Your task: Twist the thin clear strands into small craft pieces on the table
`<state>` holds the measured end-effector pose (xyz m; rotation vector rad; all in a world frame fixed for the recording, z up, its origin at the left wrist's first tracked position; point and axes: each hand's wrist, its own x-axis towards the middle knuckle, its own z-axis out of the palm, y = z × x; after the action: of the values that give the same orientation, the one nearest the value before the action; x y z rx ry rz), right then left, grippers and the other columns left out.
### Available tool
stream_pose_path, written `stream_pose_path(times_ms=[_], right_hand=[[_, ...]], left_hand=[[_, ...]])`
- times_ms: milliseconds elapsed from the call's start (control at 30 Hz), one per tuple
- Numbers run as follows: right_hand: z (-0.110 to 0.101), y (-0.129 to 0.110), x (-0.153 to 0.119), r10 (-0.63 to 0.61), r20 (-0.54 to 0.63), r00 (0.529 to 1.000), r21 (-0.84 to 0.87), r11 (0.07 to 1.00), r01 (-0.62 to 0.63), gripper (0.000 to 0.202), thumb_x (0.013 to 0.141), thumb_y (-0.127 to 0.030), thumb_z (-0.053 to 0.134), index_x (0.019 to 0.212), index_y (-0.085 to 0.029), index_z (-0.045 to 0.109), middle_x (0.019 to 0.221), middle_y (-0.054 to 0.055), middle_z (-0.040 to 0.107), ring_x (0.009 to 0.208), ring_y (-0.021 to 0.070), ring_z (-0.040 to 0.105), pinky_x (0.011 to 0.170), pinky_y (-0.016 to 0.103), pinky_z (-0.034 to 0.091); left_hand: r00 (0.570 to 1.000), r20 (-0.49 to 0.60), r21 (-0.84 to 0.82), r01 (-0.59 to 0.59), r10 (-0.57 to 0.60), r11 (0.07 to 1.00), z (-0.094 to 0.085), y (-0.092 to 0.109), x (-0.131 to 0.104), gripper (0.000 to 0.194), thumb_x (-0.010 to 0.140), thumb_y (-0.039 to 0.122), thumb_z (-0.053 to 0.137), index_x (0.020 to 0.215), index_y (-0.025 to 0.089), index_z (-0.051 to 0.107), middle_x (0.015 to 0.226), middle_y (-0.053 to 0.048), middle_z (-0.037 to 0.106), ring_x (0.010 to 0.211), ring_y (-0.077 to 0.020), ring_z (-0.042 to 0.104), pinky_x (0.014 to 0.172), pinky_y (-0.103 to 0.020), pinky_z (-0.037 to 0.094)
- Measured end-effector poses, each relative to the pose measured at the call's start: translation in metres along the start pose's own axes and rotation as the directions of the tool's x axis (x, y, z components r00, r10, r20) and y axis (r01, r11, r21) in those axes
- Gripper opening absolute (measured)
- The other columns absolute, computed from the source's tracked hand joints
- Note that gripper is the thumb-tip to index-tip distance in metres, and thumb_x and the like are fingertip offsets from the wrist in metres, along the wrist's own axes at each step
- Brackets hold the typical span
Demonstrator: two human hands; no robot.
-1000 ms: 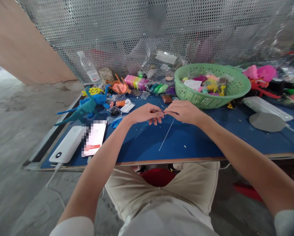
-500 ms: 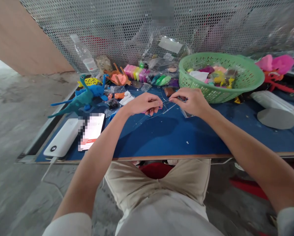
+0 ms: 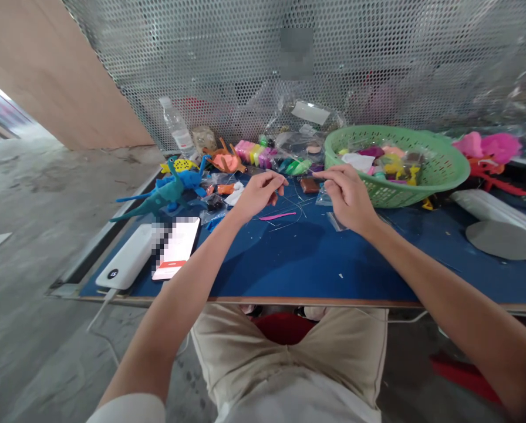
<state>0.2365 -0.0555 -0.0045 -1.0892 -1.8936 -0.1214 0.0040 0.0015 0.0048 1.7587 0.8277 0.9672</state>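
My left hand [image 3: 267, 191] hovers over the blue tabletop [image 3: 285, 264], its thumb and forefinger pinched together. What lies between them is too fine to make out. Across from it, my right hand [image 3: 349, 197] is in front of the basket, with the forefinger reaching left and the other fingers curled in; anything in its grip is hidden. Thin, pale wire-like strands [image 3: 299, 205] loop on the table between and below the hands. A slim pink tool [image 3: 277, 217] lies beneath my left hand. Close to my right fingertips is a brown block [image 3: 309, 185] in clear wrapping.
A green basket [image 3: 397, 197] of colourful pieces stands at the back right. Blue and teal long-necked figures [image 3: 170, 188] stand left, near a phone [image 3: 177, 247] and a white power bank [image 3: 128, 258]. A grey disc [image 3: 504, 239] lies right; a perforated metal panel [image 3: 228, 53] rises behind.
My hands have moved apart, and the pink tool now shows on the table below my left hand. My right forefinger has straightened. The whole view has shifted slightly.
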Motion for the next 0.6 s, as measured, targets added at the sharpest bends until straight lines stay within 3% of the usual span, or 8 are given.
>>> stream_pose_path(times_ms=[133,267,400,500,600], right_hand=[[0.002,-0.003,-0.002,0.088,-0.006,0.996,0.081,0.993,-0.087,0.029,0.101,-0.035,0.045,0.102,-0.021,0.070,0.096,0.010,0.067,0.083,0.0212,0.065,0.073,0.036,0.054],[0.007,-0.004,-0.006,0.242,0.118,0.963,0.315,0.911,-0.267,0.029,0.099,-0.039,0.048,0.112,-0.020,0.067,0.076,0.003,0.069,0.050,0.0121,0.058,0.048,0.026,0.049],[0.009,-0.008,-0.007,0.322,0.172,0.931,0.476,0.800,-0.365,0.034,0.096,-0.045,0.053,0.117,-0.020,0.063,0.079,0.004,0.072,0.052,0.0140,0.064,0.048,0.027,0.054],[0.008,-0.016,-0.008,0.316,0.220,0.923,0.457,0.802,-0.384,0.033,0.096,-0.045,0.055,0.113,-0.019,0.065,0.077,0.005,0.074,0.054,0.0149,0.066,0.055,0.029,0.056],[0.012,-0.024,-0.012,0.280,0.283,0.917,0.411,0.829,-0.380,0.027,0.095,-0.044,0.056,0.105,-0.020,0.065,0.072,0.003,0.074,0.049,0.0133,0.061,0.051,0.026,0.052]], left_hand=[[0.998,-0.019,-0.079,0.058,-0.059,0.995,0.013,-0.003,-0.001,0.017,0.100,0.025,0.046,0.090,0.017,0.057,0.075,0.001,0.057,0.044,-0.0026,0.046,0.043,-0.020,0.034],[0.994,0.023,-0.204,0.108,-0.106,0.973,0.021,-0.002,-0.005,0.012,0.099,0.026,0.049,0.102,0.017,0.056,0.091,-0.003,0.065,0.055,-0.0065,0.060,0.049,-0.020,0.044],[0.998,-0.040,-0.268,0.039,-0.051,0.963,0.022,0.000,-0.004,0.009,0.098,0.024,0.050,0.101,0.018,0.055,0.086,-0.001,0.063,0.058,-0.0068,0.060,0.054,-0.020,0.045],[0.994,-0.108,-0.332,-0.033,-0.003,0.943,0.023,0.001,-0.003,0.012,0.099,0.023,0.048,0.094,0.017,0.056,0.069,0.004,0.048,0.054,-0.0052,0.049,0.057,-0.020,0.043],[0.999,-0.043,-0.328,-0.004,-0.011,0.945,0.027,0.003,-0.004,0.026,0.101,0.039,0.046,0.098,0.017,0.060,0.062,0.007,0.032,0.049,-0.0059,0.031,0.051,-0.021,0.034]])
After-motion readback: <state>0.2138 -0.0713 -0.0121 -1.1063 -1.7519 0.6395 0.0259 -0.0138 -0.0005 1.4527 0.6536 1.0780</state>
